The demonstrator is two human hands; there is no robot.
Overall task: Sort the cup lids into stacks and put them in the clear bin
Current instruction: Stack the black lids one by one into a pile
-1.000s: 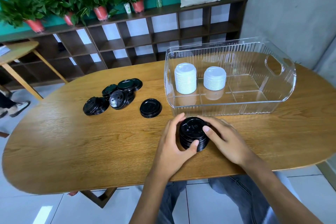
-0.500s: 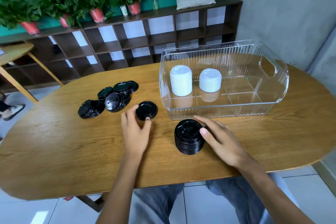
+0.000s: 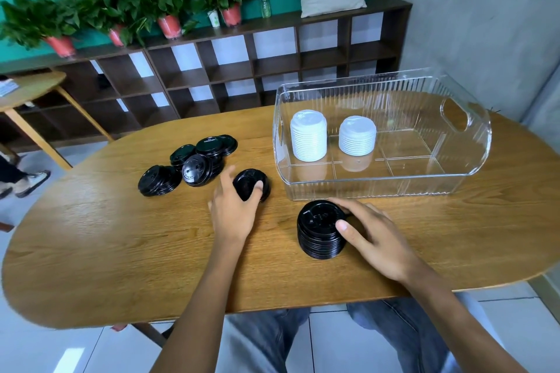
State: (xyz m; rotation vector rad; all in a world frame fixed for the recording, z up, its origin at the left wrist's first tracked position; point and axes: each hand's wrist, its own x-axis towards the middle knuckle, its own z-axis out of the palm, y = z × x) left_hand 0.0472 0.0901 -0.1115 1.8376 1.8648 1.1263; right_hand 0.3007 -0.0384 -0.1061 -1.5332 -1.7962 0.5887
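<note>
Small lid pile point(image 3: 251, 184): frame centre, under left hand point(image 3: 235, 206), fingers curled around it. Black stack point(image 3: 320, 228): lower right of it, right hand point(image 3: 371, 235) cupping. Bin point(image 3: 378, 188) beyond.

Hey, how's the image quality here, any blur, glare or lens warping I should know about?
Head view: wide-angle lens bows the table edge and shelf; the left hand looks slightly motion-blurred; the clear bin shows bright reflections on its ribbed walls; the black stack under the right hand is sharp; daylight glints off the floor.
</note>
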